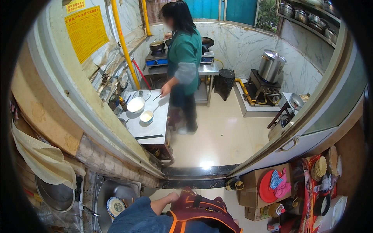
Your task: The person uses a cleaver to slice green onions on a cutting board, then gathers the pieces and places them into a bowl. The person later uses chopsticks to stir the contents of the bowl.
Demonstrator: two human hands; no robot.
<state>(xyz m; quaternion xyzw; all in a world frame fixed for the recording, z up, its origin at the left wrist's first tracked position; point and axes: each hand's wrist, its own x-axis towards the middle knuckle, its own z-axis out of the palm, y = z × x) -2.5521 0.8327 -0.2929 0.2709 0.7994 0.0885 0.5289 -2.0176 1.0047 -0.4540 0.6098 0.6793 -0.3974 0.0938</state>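
My left hand (173, 197) is beside the front of a maroon apron (201, 205) with orange trim; its fingers are too hidden to tell their shape. Only a sliver of my right hand (236, 222) shows at the apron's right edge. Beyond the doorway a person (185, 58) in a green top stands between a stove and a white-topped table (151, 125). That person's hand holds a dark utensil over the table. A white bowl (135, 105), a smaller patterned bowl (146, 116) with pale contents and black chopsticks (149, 137) lie there.
A dark door sill (198, 183) crosses before me. At left, a metal sink (125, 190) holds a patterned plate (116, 207). Cardboard boxes (247, 192) with a red lid and cloths stand at right, near oil bottles. A large steel pot (272, 66) sits on a back burner.
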